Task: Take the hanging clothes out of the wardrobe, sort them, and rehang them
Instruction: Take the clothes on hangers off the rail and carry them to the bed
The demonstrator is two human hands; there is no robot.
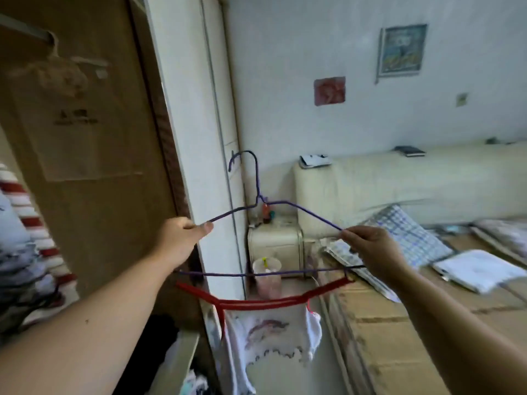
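Note:
I hold a bare purple wire hanger point(258, 201) upright in front of me, hook at the top. My left hand point(178, 240) grips its left shoulder and my right hand point(370, 249) pinches its right shoulder. Below it a red hanger point(265, 303) dangles upside down, caught near my right hand, with a small white garment point(273, 334) beneath it. The open wardrobe point(85, 138) stands at the left, with a pale hanger point(60, 55) on its rail. Striped red-and-white clothes point(20, 209) show at the far left edge.
A white door frame point(188, 109) rises just behind the hanger. A cream nightstand point(275, 243) and a small bin point(266, 276) stand in the corner. The bed point(413, 323) at the right carries a checked pillow point(407, 238) and folded cloth point(479, 269).

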